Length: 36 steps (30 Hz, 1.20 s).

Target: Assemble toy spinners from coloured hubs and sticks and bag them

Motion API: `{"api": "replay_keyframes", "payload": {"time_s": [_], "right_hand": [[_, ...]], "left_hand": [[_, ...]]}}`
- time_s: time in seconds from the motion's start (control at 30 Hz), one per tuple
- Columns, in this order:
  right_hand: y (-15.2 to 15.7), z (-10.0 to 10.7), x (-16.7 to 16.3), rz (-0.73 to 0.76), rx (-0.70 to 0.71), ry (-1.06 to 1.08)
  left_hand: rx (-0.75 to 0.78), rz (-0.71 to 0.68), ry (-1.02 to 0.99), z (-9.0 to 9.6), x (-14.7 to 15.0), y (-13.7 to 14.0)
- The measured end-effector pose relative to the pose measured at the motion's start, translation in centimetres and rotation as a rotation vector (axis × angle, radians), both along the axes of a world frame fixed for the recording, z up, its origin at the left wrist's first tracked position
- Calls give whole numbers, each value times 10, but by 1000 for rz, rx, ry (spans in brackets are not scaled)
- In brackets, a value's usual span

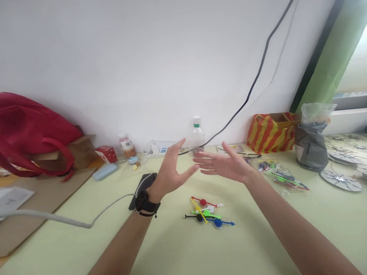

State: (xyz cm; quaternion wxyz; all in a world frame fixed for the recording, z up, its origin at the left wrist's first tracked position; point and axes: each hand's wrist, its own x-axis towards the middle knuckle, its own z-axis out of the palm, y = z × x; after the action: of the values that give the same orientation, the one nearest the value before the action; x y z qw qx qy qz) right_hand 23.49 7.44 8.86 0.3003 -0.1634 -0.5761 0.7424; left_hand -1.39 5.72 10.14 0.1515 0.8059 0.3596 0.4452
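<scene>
My left hand (172,170) and my right hand (223,165) are both raised above the pale green table (182,251), palms facing each other, fingers spread, holding nothing. The fingertips nearly meet over the table's middle. A black band sits on my left wrist. Below the hands lies a small pile of coloured plastic spinner arrows (207,212) in red, yellow, green, blue and black. A dark phone (140,187) lies flat just left of my left wrist, with a white cable (68,218) running off to the left.
A red bag (25,132) and cardboard box sit far left. Along the wall stand a small bottle (126,145), a power strip (159,148) and a clear bottle (197,133). At right are a striped bag (271,130), a grey pouch (310,145), a packet of coloured pieces (279,174) and white discs (341,178).
</scene>
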Motion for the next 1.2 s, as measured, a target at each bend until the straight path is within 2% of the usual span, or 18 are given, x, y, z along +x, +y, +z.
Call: {"api": "replay_keyframes", "payload": {"time_s": [0.07,0.2,0.37,0.5,0.6,0.73,0.77,0.8,0.83,0.87,0.93,1.03,1.1,1.2], "right_hand": [[1,-4,-6,7,-57,8],[-3,-6,-21,20,-153,60],[-10,-1,-32,61,-223,28],[-12,-1,-37,38,-168,-64],[-10,3,-33,-136,-32,-222],[-6,14,-16,-635,405,-560],[-5,16,-12,-711,507,-653],[-4,16,-8,-726,583,-746],[-4,15,-6,-675,631,-832],[-5,12,-6,-564,660,-901],[-7,3,-12,-268,690,-977],[-12,-11,-28,49,695,-1092],[-15,-17,-38,146,670,-1201],[-18,-20,-46,183,675,-1273]], "left_hand": [[138,-14,209,1,5,-6],[244,-59,434,-8,16,-10],[319,-44,500,-26,24,-6],[310,-6,478,-34,22,-1],[278,16,447,-39,14,4],[170,109,354,-49,-2,16],[116,140,306,-52,-6,20],[56,166,245,-55,-9,23],[-18,190,175,-57,-12,27],[-97,205,104,-59,-14,30],[-244,198,1,-61,-16,35],[-341,142,-49,-59,-18,38],[-354,114,-54,-56,-20,38],[-373,84,-43,-50,-24,37]]}}
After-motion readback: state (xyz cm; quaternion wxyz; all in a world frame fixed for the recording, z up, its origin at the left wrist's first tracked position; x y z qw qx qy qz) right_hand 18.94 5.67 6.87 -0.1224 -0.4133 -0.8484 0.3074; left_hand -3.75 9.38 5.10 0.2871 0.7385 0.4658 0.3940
